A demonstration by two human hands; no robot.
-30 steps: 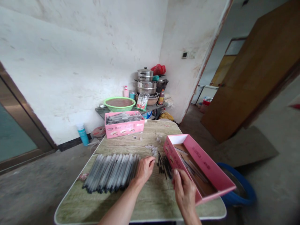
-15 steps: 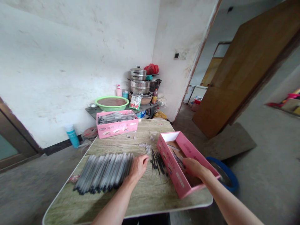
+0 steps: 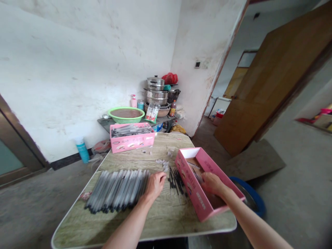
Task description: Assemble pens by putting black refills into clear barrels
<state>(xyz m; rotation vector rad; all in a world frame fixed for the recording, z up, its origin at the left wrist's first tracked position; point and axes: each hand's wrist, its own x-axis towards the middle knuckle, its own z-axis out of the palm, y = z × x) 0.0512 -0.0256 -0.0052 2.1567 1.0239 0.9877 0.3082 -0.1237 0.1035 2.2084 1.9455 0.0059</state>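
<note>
My left hand (image 3: 155,185) rests on the table with its fingers curled closed; anything inside them is hidden. It lies at the right end of a row of clear pens with black tips (image 3: 118,190), set side by side. My right hand (image 3: 212,183) reaches into a pink open box (image 3: 215,166), its fingers closed around the end of a slim pen (image 3: 198,177), partly blurred. A few other slim pens lie on the box floor. Between the hands is a loose pile of thin black pen pieces (image 3: 176,180), with small whitish translucent caps (image 3: 162,163) behind it.
A second pink box (image 3: 132,142) full of pens stands at the table's back left. Behind are a green basin (image 3: 126,120), stacked steel pots (image 3: 156,93) and bottles. A blue-rimmed round object (image 3: 255,195) sits right of the table, near the open wooden door (image 3: 272,79).
My right hand has shifted slightly up and left inside the box. The left hand stays almost where it was. The whole view has shifted a little.
</note>
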